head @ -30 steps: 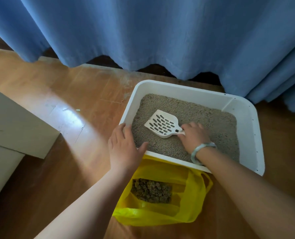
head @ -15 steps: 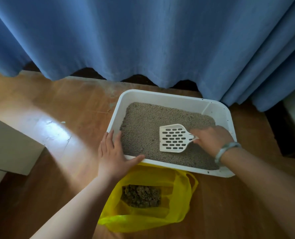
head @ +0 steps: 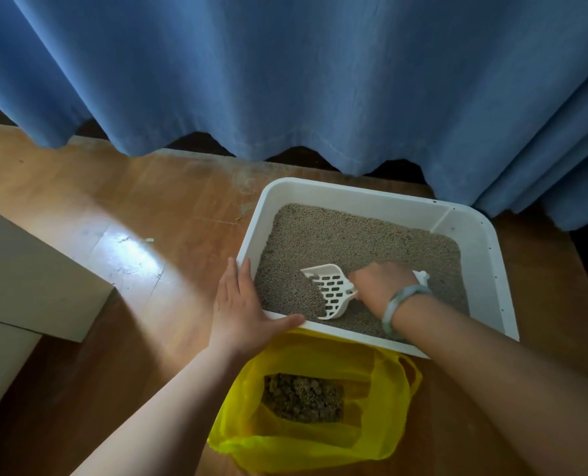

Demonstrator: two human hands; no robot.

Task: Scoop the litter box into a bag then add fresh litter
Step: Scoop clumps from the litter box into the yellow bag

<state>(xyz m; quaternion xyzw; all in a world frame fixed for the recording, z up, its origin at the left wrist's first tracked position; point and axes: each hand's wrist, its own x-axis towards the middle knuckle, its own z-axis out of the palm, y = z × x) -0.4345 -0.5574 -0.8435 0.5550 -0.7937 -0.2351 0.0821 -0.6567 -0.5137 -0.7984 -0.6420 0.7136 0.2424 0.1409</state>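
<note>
- R hand (head: 380, 286): fingers curled round handle of white slotted plastic scoop (head: 330, 293), blade tilted into grey litter (head: 354, 242).
- L hand (head: 241, 304): fingers straight, flat on near-left corner of white rectangular plastic litter box (head: 354, 192).
- Yellow plastic bag (head: 382, 407) w/ dark clumps (head: 303, 396) touches box's near side.

Blue curtain (head: 285, 80), sunlit wooden floor (head: 114, 218)

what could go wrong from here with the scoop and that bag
The scoop is tilted on edge in the litter box; lifted fast, it might spill grains over the near rim. The yellow bag lies slack with its mouth tucked against the box, so a dump could miss it onto the floor.
</note>
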